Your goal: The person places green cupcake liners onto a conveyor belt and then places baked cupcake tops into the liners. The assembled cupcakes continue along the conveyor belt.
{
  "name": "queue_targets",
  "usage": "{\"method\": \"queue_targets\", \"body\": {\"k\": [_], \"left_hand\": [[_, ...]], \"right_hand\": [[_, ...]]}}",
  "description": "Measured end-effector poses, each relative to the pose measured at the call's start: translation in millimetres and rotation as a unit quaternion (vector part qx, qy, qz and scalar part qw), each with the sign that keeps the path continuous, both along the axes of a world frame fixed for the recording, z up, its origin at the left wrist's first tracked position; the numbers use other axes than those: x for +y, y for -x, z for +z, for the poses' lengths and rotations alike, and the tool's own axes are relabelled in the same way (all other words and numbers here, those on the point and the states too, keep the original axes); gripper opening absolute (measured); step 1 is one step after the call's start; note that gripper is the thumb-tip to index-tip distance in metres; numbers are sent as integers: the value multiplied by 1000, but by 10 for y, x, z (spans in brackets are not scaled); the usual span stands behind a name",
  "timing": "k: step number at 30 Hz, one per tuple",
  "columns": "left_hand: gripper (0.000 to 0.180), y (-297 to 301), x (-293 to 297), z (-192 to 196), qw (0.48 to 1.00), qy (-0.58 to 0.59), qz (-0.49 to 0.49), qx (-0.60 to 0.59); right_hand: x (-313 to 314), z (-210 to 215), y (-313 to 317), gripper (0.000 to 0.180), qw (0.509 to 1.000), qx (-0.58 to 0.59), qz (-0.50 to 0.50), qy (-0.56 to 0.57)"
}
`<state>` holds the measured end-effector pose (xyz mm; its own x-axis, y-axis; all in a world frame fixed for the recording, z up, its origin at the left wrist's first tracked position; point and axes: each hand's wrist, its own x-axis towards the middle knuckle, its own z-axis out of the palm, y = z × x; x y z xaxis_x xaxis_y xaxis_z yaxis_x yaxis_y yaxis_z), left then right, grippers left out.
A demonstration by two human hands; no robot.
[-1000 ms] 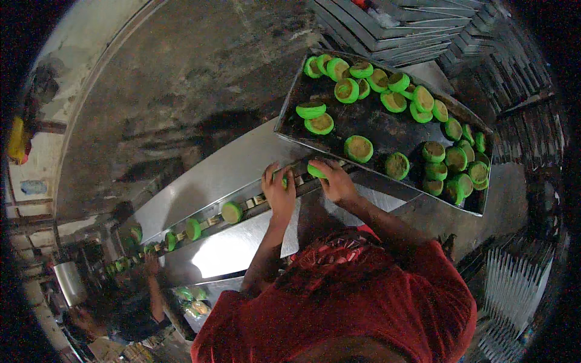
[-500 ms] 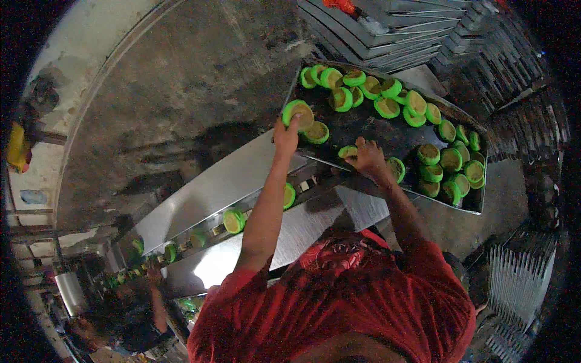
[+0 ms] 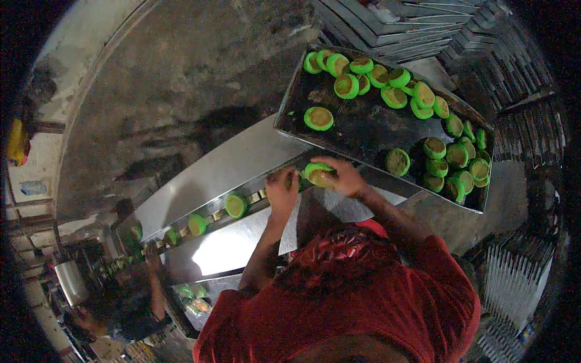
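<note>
Over the near end of a narrow conveyor channel (image 3: 259,195), my left hand (image 3: 282,195) is closed around a green bun (image 3: 295,180), most of it hidden by my fingers. Just to its right, my right hand (image 3: 346,176) grips another round green bun with a brown underside (image 3: 317,175), between thumb and fingers. Beyond both hands lies a dark metal baking tray (image 3: 363,130) with many such buns along its far side and right end. One lone bun (image 3: 318,118) sits near its left end, and another bun (image 3: 397,162) by the near edge.
Spaced buns (image 3: 235,206) stand in the channel, between sloping steel panels (image 3: 200,175). At the lower left, another person's arm (image 3: 155,287) reaches to the line beside a metal roller (image 3: 71,283). Stacked trays (image 3: 417,30) rise behind, and a metal rack (image 3: 520,281) stands right.
Both hands have come from the tray back to the conveyor, each carrying a bun. My left hand moved down toward me, my right hand down and left. The channel's buns shifted slightly.
</note>
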<state>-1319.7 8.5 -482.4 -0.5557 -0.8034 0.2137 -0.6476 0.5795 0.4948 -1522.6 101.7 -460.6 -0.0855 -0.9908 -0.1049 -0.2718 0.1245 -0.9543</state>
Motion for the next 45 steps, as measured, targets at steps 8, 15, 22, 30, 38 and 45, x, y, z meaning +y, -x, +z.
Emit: {"method": "queue_targets", "body": {"k": [8,15,22,30,38,45], "left_hand": [[43,1343,-887,51,976,131,-174,-16],[47,1845,-1215,173,970,-169,-172,-5],[36,733,-971,-33,669,-570,-31,476],[40,15,-248,-492,894,-352,104,257],[50,415,354,-222,476,-767,39,429],[60,91,107,-149,816,-388,54,424]], "right_hand": [[316,-426,87,29,948,304,-66,58],[914,-20,1514,34,829,474,-169,-243],[1332,-201,2560,41,720,567,-337,-216],[464,-297,1691,45,907,226,-354,25],[84,92,260,42,981,164,-71,71],[1530,-91,1930,60,684,519,-255,-445]]}}
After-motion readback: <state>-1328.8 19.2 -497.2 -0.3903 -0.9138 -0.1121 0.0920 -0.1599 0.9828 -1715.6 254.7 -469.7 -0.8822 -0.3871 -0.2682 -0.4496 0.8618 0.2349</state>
